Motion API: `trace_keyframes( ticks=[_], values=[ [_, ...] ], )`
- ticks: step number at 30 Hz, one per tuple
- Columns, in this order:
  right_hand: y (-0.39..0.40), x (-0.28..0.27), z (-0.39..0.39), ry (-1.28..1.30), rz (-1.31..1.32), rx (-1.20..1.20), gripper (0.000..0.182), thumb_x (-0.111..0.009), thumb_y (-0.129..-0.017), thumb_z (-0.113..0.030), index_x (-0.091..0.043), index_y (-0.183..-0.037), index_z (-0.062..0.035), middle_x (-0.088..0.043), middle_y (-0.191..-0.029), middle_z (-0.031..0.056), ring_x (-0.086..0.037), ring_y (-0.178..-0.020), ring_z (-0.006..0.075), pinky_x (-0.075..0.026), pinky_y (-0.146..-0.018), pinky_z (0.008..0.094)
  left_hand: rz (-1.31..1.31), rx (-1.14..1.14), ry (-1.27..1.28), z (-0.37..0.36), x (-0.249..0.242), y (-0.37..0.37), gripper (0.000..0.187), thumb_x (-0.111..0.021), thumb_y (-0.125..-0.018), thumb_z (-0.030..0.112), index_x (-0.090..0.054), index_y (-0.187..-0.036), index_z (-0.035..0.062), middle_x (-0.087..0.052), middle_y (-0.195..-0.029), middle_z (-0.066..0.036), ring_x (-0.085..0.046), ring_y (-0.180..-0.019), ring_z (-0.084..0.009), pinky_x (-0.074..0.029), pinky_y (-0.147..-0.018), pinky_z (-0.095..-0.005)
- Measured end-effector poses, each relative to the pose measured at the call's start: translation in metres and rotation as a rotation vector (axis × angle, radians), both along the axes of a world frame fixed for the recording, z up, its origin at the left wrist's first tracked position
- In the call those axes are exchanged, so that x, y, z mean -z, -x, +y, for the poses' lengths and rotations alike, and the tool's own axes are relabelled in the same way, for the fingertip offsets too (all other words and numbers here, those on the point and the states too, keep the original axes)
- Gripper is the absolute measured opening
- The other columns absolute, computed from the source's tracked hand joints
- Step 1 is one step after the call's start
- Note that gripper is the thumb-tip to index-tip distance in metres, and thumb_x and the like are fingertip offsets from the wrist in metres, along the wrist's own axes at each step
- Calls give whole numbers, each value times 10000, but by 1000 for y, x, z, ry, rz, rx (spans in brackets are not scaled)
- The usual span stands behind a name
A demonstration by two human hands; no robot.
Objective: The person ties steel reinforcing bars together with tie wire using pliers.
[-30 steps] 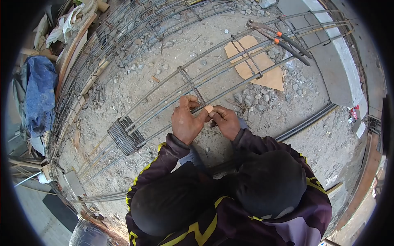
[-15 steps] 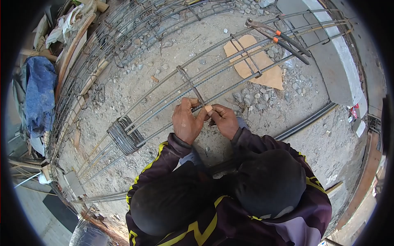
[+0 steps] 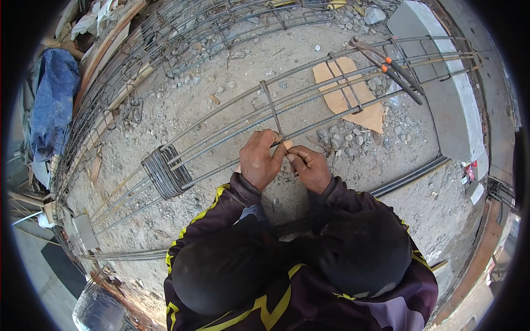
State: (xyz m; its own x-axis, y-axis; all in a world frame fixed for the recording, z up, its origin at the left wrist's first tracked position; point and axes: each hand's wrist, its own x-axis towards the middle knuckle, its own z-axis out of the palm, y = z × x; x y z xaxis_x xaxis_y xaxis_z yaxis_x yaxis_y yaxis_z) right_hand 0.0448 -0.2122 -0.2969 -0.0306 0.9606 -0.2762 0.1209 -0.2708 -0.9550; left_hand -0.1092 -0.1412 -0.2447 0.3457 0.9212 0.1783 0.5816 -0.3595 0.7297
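My left hand (image 3: 260, 160) is closed around a long rebar (image 3: 312, 127), at the near corner of a square stirrup (image 3: 269, 105). Beside it my right hand (image 3: 312, 170) makes a pinch just below the same bar. Whatever lies between its fingertips is too small to make out. Several long bars run from lower left to upper right through the stirrup. Left of my hands, a stack of stirrups (image 3: 167, 172) sits bunched around these bars. Farther up right, end-cutting nippers (image 3: 386, 67) with black and orange handles rest across the bars.
A torn piece of brown cardboard (image 3: 359, 116) lies on the gravelly ground under the bars. Finished rebar cages (image 3: 187, 41) curve along the back left. A blue tarp (image 3: 52, 102) hangs at the far left. At right stand a concrete slab (image 3: 436, 118) and more bars (image 3: 408, 176).
The view has shifted slightly, so the bars and nippers sit a little lower and farther right. My right hand has drawn a little down and away from my left fingertips.
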Motion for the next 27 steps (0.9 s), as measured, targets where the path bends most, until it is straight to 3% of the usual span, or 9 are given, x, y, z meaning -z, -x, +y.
trace_keyframes(
  ticks=[3,6,9,15,21,27],
  values=[
    [-11,-20,0,-185,-228,-127,283,-617,-917,-135,-605,-1177,-25,-651,-747,167,-676,-724,354,-516,-652,422,-5,49,-47,2,2,1,186,-784,-785,81,-623,-856,20,-658,-838,-125,-645,-770,-313,-504,-651,-371],
    [-15,-67,9,-32,-354,-249,462,-624,-899,-141,-473,-1323,-35,-624,-701,144,-646,-693,377,-486,-607,469,-51,72,-106,3,4,1,163,-755,-786,79,-602,-827,39,-637,-822,-102,-616,-766,-313,-490,-628,-390],
    [-16,-78,13,-110,-384,-251,609,-600,-891,-118,-332,-1433,-42,-583,-635,130,-614,-618,367,-460,-576,478,-61,84,-84,3,2,4,147,-733,-791,78,-593,-822,48,-623,-809,-84,-605,-770,-314,-491,-629,-400],
    [-22,-98,34,34,-374,-468,666,-547,-863,-63,-281,-1472,-17,-566,-593,146,-597,-573,372,-455,-576,451,-55,184,-58,6,3,15,213,-730,-791,116,-579,-917,35,-611,-867,-102,-606,-837,-321,-510,-668,-408],
    [-18,-99,34,6,-402,-480,643,-540,-852,-61,-318,-1451,7,-586,-604,148,-595,-554,337,-459,-583,437,4,242,-84,3,-6,22,270,-742,-777,107,-573,-975,35,-616,-920,-91,-615,-914,-313,-528,-712,-404],
    [-23,-95,55,130,-345,-456,478,-545,-822,-67,-569,-1287,44,-604,-610,148,-600,-546,258,-481,-600,397,35,199,-202,0,15,16,209,-728,-774,75,-584,-924,60,-630,-903,-51,-631,-877,-248,-540,-657,-359]
  ],
)
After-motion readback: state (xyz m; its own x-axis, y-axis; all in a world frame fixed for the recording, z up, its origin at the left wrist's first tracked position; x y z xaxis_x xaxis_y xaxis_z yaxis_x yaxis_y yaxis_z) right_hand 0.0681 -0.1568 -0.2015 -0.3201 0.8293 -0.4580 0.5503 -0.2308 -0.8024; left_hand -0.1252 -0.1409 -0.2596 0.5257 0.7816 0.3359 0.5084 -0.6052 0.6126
